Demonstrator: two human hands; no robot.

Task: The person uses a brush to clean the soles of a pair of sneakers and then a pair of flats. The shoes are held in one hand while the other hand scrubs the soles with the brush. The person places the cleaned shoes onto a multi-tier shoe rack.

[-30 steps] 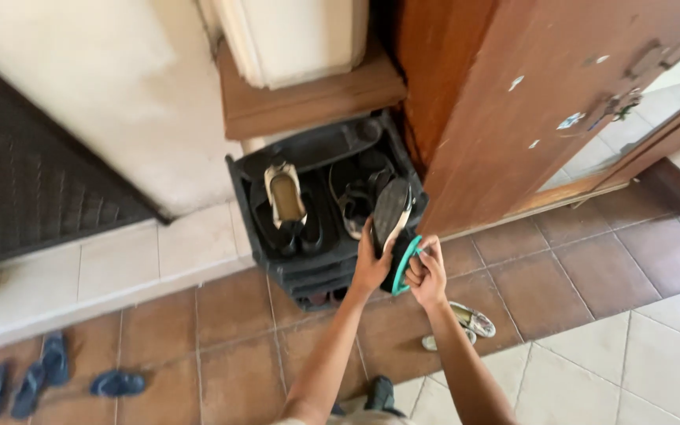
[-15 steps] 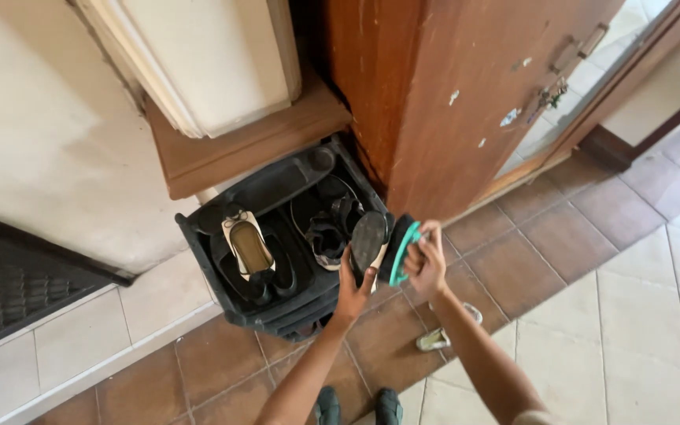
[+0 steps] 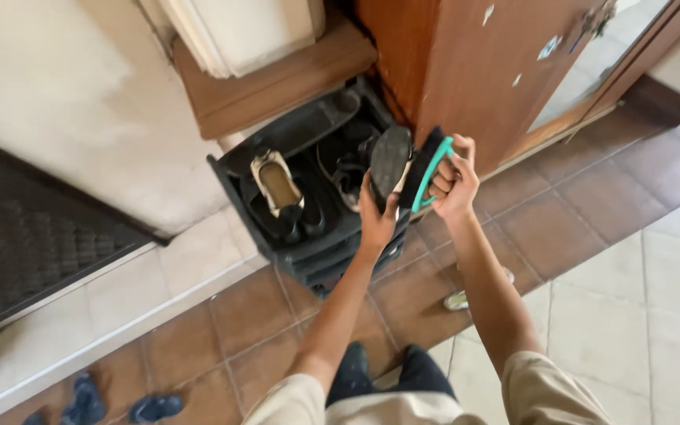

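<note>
My left hand (image 3: 375,221) holds a shoe (image 3: 389,162) upright with its dark sole facing me, over the front right corner of a black shoe rack (image 3: 239,178). My right hand (image 3: 455,182) grips a scrub brush with a teal handle (image 3: 428,171), its dark bristles pressed against the right side of the shoe. Both hands are closed on what they hold.
The rack holds a cream flat shoe (image 3: 277,183) and dark sandals (image 3: 348,177). A wooden shelf (image 3: 277,83) and a brown door (image 3: 474,63) stand behind it. A light shoe (image 3: 460,299) lies on the floor tiles; blue slippers (image 3: 120,405) lie lower left. A dark mat (image 3: 25,236) covers the left.
The brush has moved up along the shoe's side, and my hands with the shoe sit higher and further right in view. The camera has shifted, showing my sleeves.
</note>
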